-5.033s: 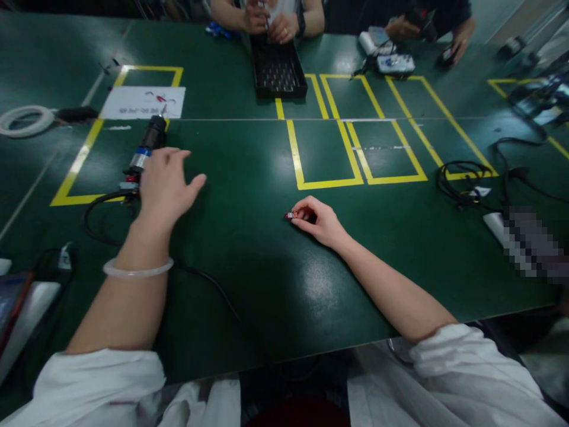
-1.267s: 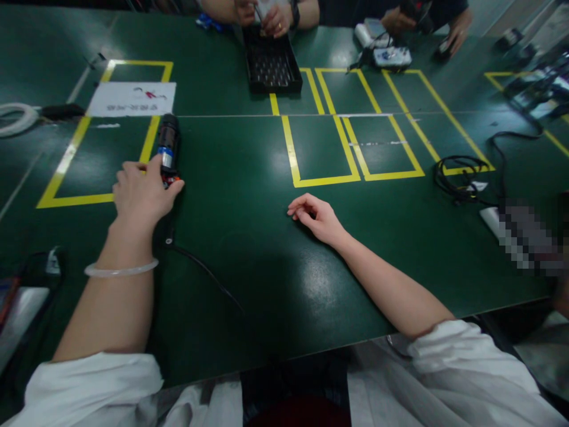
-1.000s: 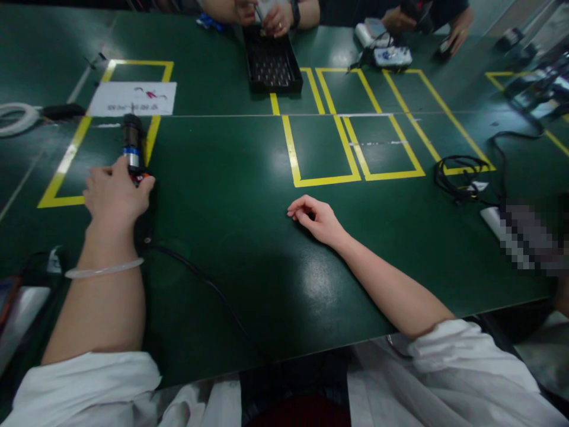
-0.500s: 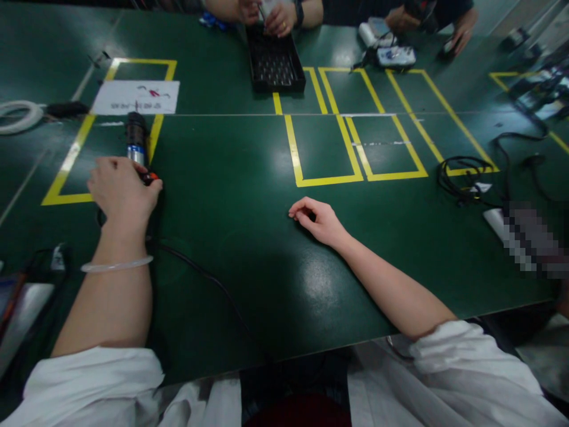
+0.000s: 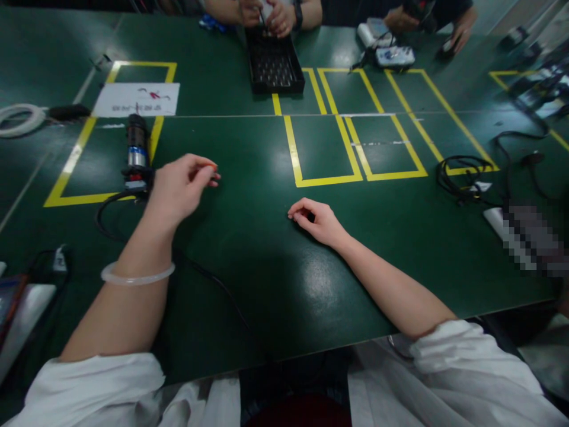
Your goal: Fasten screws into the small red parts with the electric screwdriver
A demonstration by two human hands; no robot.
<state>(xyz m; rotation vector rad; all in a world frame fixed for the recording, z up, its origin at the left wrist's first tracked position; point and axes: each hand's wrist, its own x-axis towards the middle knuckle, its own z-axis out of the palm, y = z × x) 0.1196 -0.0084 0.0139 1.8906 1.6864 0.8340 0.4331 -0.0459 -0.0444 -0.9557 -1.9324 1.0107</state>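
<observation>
My left hand [image 5: 184,182] is raised over the table with its fingertips pinched together on a small orange piece [image 5: 214,168], mostly hidden by the fingers. To its left a heat-gun-like tool [image 5: 137,148], black with a silver and blue barrel, lies on the table, its black cable curving away from the near end. My right hand [image 5: 320,222] rests on the green tabletop, fingers loosely curled and thumb close to the fingertips; I see nothing in them.
Yellow tape outlines [image 5: 329,179] mark the green table. A white paper label [image 5: 137,99] lies beyond the tool. Across the table, a person's hands [image 5: 279,19] work over a black tray [image 5: 276,68]. A coiled black cable [image 5: 462,178] lies at the right.
My left hand has moved right, away from the tool, carrying the small orange piece. The tool stays on the table. My right hand has not moved.
</observation>
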